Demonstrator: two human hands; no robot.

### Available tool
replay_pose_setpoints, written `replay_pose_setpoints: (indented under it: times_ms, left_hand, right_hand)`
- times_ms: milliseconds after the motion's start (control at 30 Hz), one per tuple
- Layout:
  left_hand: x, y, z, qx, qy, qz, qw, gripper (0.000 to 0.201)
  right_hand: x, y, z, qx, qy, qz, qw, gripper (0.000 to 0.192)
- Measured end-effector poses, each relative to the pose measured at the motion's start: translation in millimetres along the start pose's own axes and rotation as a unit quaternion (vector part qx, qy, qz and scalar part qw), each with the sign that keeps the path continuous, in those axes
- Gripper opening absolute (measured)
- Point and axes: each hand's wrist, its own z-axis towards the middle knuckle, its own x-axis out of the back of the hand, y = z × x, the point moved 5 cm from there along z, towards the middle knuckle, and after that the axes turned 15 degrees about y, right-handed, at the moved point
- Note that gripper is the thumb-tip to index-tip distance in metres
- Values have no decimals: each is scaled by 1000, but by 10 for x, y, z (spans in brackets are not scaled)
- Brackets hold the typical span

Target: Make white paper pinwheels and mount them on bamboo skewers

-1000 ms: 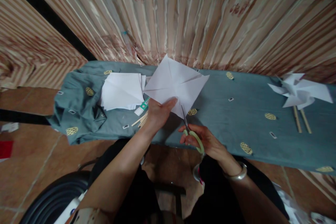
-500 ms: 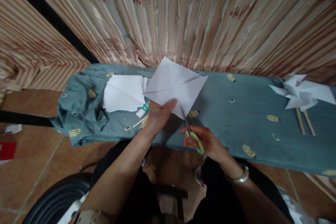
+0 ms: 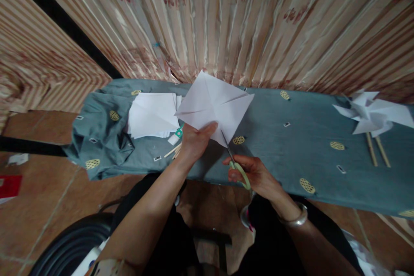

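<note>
A square sheet of white paper (image 3: 223, 90) with crease lines and slits running in from its corners is held above the table. My left hand (image 3: 198, 141) is closed on its near side, the thumb lying on top and the other fingers hidden beneath. In my right hand (image 3: 250, 170) is a pair of scissors (image 3: 239, 170) with pale green handles, the fingers through the loops. The blades sit at the paper's near corner, in line with the crease there. How far apart the blades are is hard to tell.
A stack of white paper (image 3: 152, 114) lies to the left on the cloth-covered table (image 3: 291, 138). Beside it are a green-and-white packet (image 3: 176, 135) and several thin wooden sticks (image 3: 173, 151). Paper pinwheels (image 3: 371, 112) on sticks lie at the far right. A pleated curtain (image 3: 226, 21) hangs behind.
The scissor handles have drawn slightly together at the paper's near corner. The paper and my left hand have barely shifted.
</note>
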Motion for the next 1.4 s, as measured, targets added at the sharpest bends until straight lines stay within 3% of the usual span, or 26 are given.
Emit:
replay_pose_setpoints:
  times_ms: [267, 400, 567, 900, 1233, 1400]
  left_hand:
    - [7, 14, 14, -10, 4, -3, 1000, 33]
    - [0, 13, -20, 1, -5, -6, 1000, 43]
    - [-35, 6, -88, 27, -20, 4, 999, 41]
    - [-31, 23, -78, 14, -15, 6, 1000, 35]
    - [-23, -50, -135, 43, -24, 44, 998, 37]
    - [-22, -60, -127, 33, -31, 52, 998, 33]
  right_hand:
    - [0, 44, 6, -48, 11, 26, 998, 32]
    - [4, 29, 8, -26, 6, 7, 1000, 32]
    - [24, 11, 18, 0, 11, -22, 1000, 38]
    - [14, 54, 34, -56, 2, 7, 998, 46]
    - [23, 16, 45, -23, 6, -22, 999, 47]
    - [25, 35, 48, -43, 3, -19, 999, 48]
